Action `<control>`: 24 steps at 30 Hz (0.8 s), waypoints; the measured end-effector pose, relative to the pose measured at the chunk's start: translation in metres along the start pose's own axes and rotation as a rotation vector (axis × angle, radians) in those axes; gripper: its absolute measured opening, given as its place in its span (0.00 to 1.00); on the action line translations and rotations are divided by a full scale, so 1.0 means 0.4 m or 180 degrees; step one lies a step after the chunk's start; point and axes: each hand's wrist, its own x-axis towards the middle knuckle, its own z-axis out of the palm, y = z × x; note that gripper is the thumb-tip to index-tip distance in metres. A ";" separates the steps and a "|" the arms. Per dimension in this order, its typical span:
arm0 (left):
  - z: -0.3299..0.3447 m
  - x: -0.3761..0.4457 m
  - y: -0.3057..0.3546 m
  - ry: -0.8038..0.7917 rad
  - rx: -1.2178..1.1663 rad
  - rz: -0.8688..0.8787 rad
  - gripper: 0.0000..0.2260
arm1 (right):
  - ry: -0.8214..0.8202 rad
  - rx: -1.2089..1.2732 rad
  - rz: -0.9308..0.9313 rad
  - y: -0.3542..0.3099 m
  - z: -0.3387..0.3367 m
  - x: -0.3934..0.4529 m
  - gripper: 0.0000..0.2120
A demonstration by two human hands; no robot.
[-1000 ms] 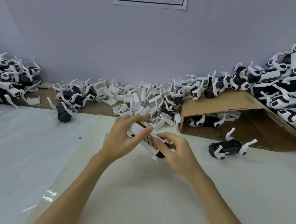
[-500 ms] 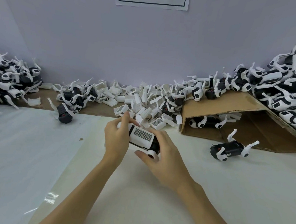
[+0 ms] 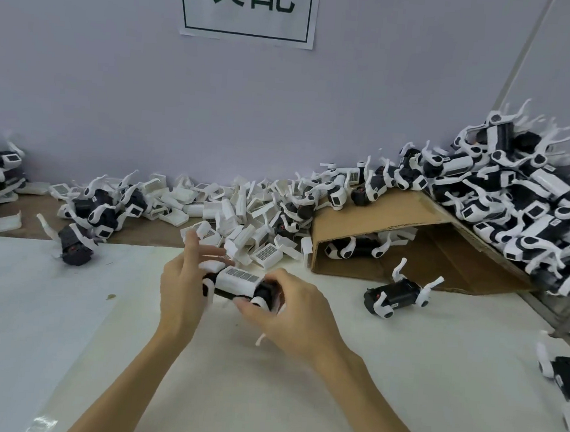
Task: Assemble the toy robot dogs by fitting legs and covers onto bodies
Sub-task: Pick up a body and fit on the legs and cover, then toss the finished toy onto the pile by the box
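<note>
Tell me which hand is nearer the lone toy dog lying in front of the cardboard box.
Right. The right hand grips the toy dog being assembled, just left of the lone dog. The left hand is farther left, beyond the held toy.

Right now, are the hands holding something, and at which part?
Yes, one toy dog. The right hand grips its black end; the left hand holds the other end, upper fingers straight.
</note>
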 end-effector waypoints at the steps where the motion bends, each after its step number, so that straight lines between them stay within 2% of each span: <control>1: -0.003 0.005 0.002 0.0064 -0.0093 0.0079 0.32 | -0.0023 0.0404 0.0228 -0.002 -0.025 0.016 0.26; 3: -0.017 0.020 0.003 0.0220 -0.0265 0.0246 0.31 | -0.0138 0.1649 0.0838 -0.002 -0.097 0.066 0.25; 5: -0.029 0.038 -0.003 0.0295 -0.0344 0.0224 0.31 | 0.0068 0.3165 0.1246 0.011 -0.205 0.135 0.27; 7: -0.042 0.052 -0.010 0.0282 -0.0301 0.0081 0.31 | 0.0699 0.4709 0.0932 0.033 -0.338 0.206 0.27; 8: -0.042 0.055 -0.014 0.0241 -0.0295 0.0011 0.31 | 0.0994 0.5162 0.0623 0.049 -0.410 0.237 0.29; 10: -0.043 0.057 -0.020 0.0173 -0.0307 -0.0069 0.30 | 0.1139 0.5170 0.0258 0.068 -0.525 0.280 0.32; 13: -0.041 0.065 -0.023 0.0137 -0.0246 -0.0065 0.30 | 0.0959 0.4456 0.0338 0.080 -0.547 0.287 0.32; 16: -0.048 0.068 -0.031 0.0150 -0.0082 -0.0018 0.26 | 0.0289 0.4390 0.0545 0.077 -0.410 0.241 0.24; 19: -0.060 0.062 -0.034 0.0200 0.0568 0.0264 0.18 | -0.0416 0.4162 0.0848 0.065 -0.206 0.162 0.19; 22: -0.067 0.069 -0.043 0.0433 0.1385 0.0544 0.10 | -0.0778 0.3930 0.1111 0.054 -0.019 0.088 0.15; 24: -0.075 0.078 -0.052 0.0523 0.1768 0.0734 0.06 | -0.0836 0.3713 0.1195 0.052 0.051 0.062 0.13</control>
